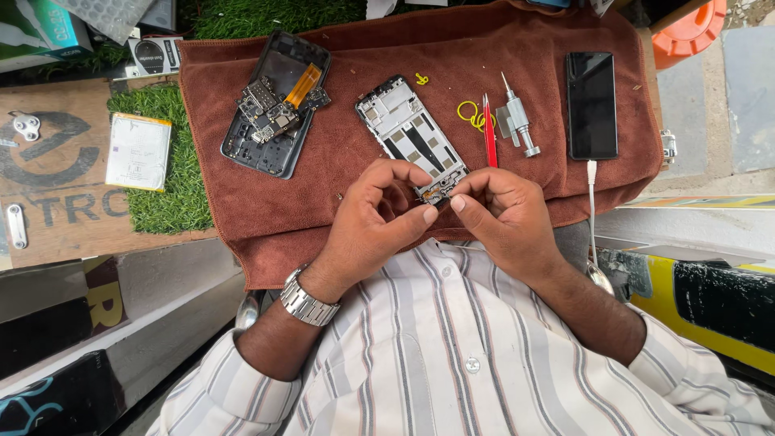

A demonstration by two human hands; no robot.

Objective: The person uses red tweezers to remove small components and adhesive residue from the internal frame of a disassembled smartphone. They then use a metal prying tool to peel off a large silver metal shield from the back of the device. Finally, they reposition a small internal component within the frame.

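A bare phone mid-frame lies slanted on a brown towel. Its near end is pinched between both hands. My left hand, with a metal watch on the wrist, curls its fingers over the frame's lower corner. My right hand grips the same end from the right, thumb and forefinger touching a small part there. The small part is mostly hidden by my fingertips.
On the towel lie a phone back shell with loose circuit boards, red tweezers, a metal screwdriver, yellow rings and a black phone with a white cable. A white battery rests on green turf.
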